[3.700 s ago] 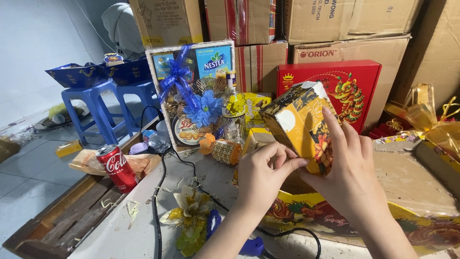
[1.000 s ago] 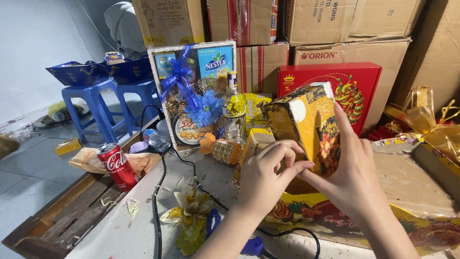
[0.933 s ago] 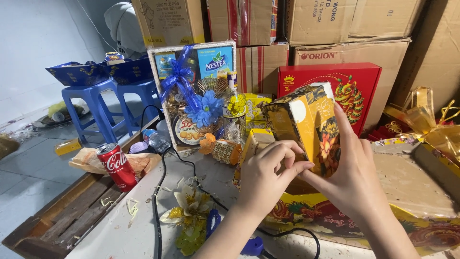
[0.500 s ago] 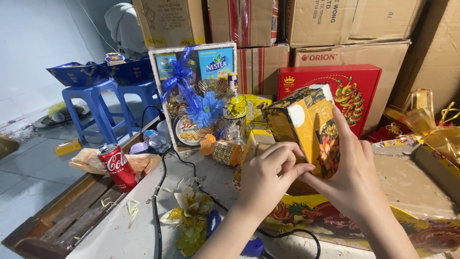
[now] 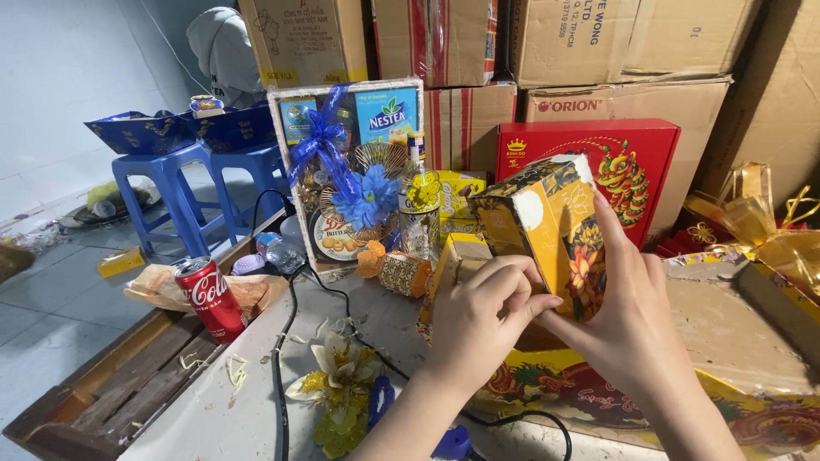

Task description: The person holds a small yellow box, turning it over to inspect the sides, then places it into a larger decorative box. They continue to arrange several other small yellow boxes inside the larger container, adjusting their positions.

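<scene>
Stacked brown cardboard cartons (image 5: 598,51) fill the wall beyond the person's hands. In front of them, above the right hand, stands a red gift box (image 5: 589,162) with gold decoration. To the left of both hands sits a wrapped gift basket (image 5: 354,171) with a blue ribbon and blue flower, and farther left are blue plastic stools (image 5: 171,188).

The right hand (image 5: 632,329) is wrapped around the side and base of a yellow and black patterned box (image 5: 547,222), holding it tilted above the table (image 5: 248,401). The left hand (image 5: 483,312) is curled narrow, fingertips pinching at the box's lower edge, just beside the right thumb.

A red drink can (image 5: 209,299) stands well to the left of the left hand. A cream fabric flower (image 5: 337,376) lies below and left of that hand.

To do this well, the right hand should probably keep the box steady while the left fingertips press its edge flat and square.
</scene>
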